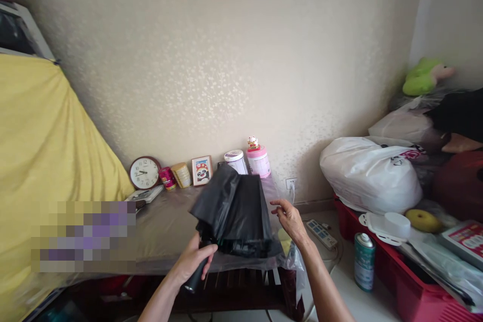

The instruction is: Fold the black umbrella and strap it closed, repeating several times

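A black folding umbrella (pixel 241 211) hangs over the table's front, its canopy loose and pleated. My left hand (pixel 196 259) is wrapped round its black handle (pixel 194 279), which points down toward me. To the right of the canopy, my right hand (pixel 289 219) is apart from the cloth, fingers partly bent and spread, holding nothing. The canopy hides part of the tabletop and the lower part of the white tin (pixel 234 160) behind it.
Along the wall on the plastic-covered table (pixel 162 231) stand a round clock (pixel 145 172), a framed panda picture (pixel 202 171) and a pink tin (pixel 258 162). On the floor at right are a power strip (pixel 321 234), a spray can (pixel 364 261) and a red crate (pixel 418 292).
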Action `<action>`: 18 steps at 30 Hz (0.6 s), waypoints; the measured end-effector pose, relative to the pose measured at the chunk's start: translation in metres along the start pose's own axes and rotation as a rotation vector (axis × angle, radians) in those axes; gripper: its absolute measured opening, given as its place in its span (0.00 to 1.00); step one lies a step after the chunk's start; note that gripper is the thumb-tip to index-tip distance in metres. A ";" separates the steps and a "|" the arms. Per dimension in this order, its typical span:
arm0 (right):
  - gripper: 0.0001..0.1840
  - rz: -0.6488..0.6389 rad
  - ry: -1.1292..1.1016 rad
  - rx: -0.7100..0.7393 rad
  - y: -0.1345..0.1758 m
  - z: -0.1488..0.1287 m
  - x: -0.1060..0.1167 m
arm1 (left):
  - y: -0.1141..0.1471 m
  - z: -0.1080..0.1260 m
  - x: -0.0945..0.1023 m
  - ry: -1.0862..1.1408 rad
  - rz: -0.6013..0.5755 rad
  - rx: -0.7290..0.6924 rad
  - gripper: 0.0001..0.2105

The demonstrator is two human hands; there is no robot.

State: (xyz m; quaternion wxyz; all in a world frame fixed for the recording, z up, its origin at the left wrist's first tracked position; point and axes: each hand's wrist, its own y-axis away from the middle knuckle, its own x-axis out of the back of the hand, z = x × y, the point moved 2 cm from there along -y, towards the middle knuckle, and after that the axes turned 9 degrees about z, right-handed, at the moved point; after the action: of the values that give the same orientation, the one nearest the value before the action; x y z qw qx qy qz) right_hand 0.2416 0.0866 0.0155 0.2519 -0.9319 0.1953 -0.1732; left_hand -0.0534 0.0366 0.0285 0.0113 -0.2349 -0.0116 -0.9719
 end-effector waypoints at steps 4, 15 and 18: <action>0.19 0.012 0.038 -0.038 0.001 0.000 0.003 | 0.006 0.014 0.013 0.018 0.036 -0.074 0.22; 0.18 -0.001 0.122 0.011 0.003 0.002 0.006 | 0.014 0.026 0.019 0.358 -0.102 -0.039 0.13; 0.17 -0.005 0.109 -0.029 0.003 0.001 0.007 | 0.015 0.028 0.019 0.452 -0.244 -0.002 0.19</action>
State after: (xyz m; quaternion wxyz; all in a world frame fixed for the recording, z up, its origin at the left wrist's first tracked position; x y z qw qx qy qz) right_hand 0.2473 0.0816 0.0143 0.2269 -0.9251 0.2088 -0.2215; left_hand -0.0574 0.0225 0.0619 -0.1041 -0.0088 -0.0364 -0.9939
